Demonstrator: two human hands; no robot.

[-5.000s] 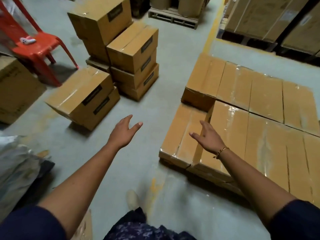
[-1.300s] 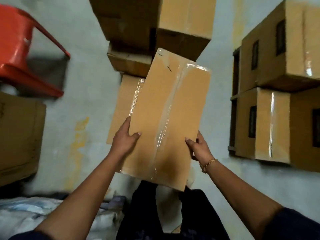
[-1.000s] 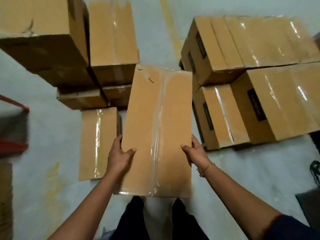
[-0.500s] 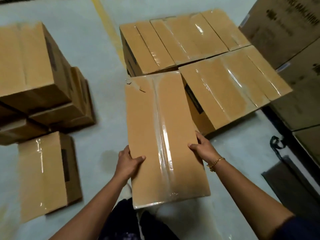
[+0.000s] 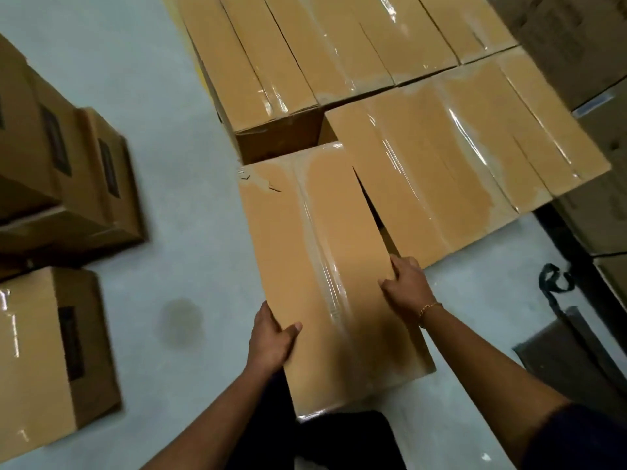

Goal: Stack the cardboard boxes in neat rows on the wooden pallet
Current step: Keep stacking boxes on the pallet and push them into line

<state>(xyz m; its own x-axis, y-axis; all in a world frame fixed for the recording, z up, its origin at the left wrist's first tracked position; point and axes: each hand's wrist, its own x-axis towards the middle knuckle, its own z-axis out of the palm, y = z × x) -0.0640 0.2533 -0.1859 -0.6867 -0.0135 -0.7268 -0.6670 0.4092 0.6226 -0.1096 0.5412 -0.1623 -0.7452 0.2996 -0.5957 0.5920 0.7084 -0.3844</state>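
Carried over from the floor pile, the box now hangs at frame centre close beside the stacked rows, with left hand and right hand fingers curled on its long edges; placement looks imminent.

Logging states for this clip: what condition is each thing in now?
carried box: taped shut, far left corner torn, held off the floor, skewed beside the near row.
left grip: holds the box's left edge, thumb on top.
right grip: holds its right edge.
stacked boxes: taped shut, in two rows.
floor boxes: closed, resting on the floor.
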